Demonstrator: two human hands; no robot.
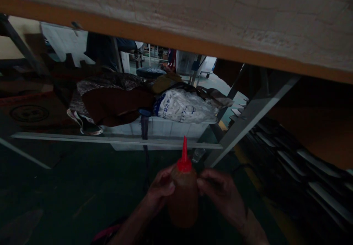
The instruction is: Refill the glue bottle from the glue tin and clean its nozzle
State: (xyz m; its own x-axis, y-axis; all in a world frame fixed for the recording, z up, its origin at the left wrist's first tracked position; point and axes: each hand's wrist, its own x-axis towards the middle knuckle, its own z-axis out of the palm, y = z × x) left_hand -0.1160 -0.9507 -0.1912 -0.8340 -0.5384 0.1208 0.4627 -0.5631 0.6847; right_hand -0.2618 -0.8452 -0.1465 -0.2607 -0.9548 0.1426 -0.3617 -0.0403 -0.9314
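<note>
A squeeze bottle (184, 197) with brownish contents, a red cap and a long pointed red nozzle stands upright between my two hands, below the table edge. My left hand (161, 188) grips its left side, with the thumb lying on the front. On the other side, my right hand (220, 191) has its fingers bent and pressed together, the fingertips against the bottle's upper right side. The dim light hides the bottle's base and some of my fingers.
Overhead runs a worn tabletop (193, 6) with an orange edge. Beneath it are a metal crossbar (116, 139), a slanted table leg (253, 112) and a white bin (176, 129) heaped with cloth and a printed plastic bag (184, 107). Dark stacked pieces (311, 167) lie at right.
</note>
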